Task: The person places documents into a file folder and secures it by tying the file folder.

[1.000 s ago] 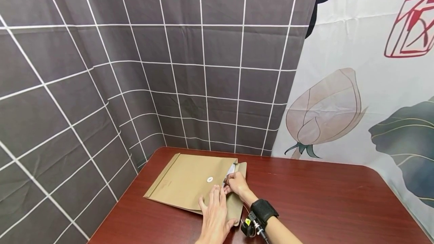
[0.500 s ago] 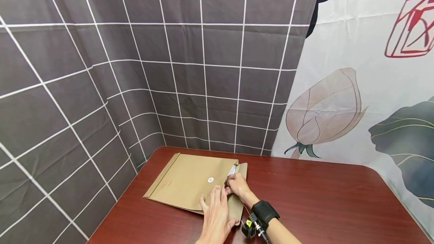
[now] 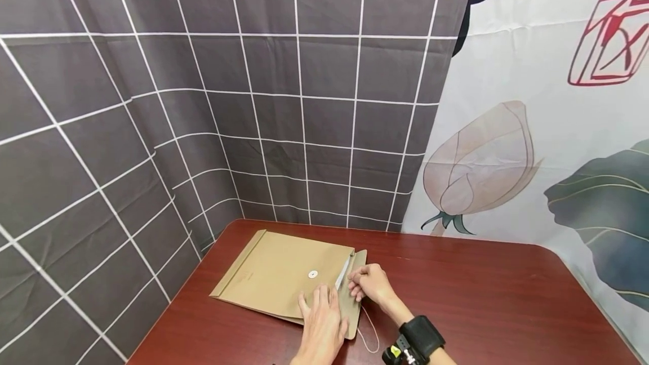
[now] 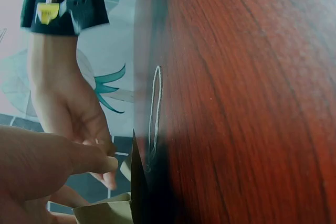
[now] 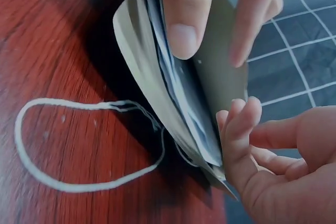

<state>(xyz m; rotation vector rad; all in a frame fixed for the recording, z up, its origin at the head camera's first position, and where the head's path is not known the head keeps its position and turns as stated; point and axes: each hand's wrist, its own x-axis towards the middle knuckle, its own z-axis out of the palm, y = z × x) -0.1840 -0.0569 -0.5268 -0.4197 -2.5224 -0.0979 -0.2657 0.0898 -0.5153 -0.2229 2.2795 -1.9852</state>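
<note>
A kraft document envelope [image 3: 276,275] with a white round button lies on the table, its mouth and flap [image 3: 359,263] facing right. My left hand [image 3: 320,320] holds the top panel by the mouth's near end, fingers on the outer face. In the right wrist view its thumb [image 5: 186,30] reaches in front of the gaping mouth. White and bluish papers [image 5: 181,95] show inside. My right hand [image 3: 372,285] hovers loosely curled over the flap, with nothing visible in its fingers. A loop of white string [image 3: 375,338] hangs from the flap onto the table.
The dark red table [image 3: 471,303] extends to the right of the envelope. Grey grid cloth [image 3: 274,100] hangs behind and to the left, with printed white cloth [image 3: 507,72] on the right. A black band with a small device [image 3: 418,337] circles the right wrist.
My right hand has drawn back to the right, out from the envelope's mouth, showing more of the white papers and string loop. My left hand stays in place.
</note>
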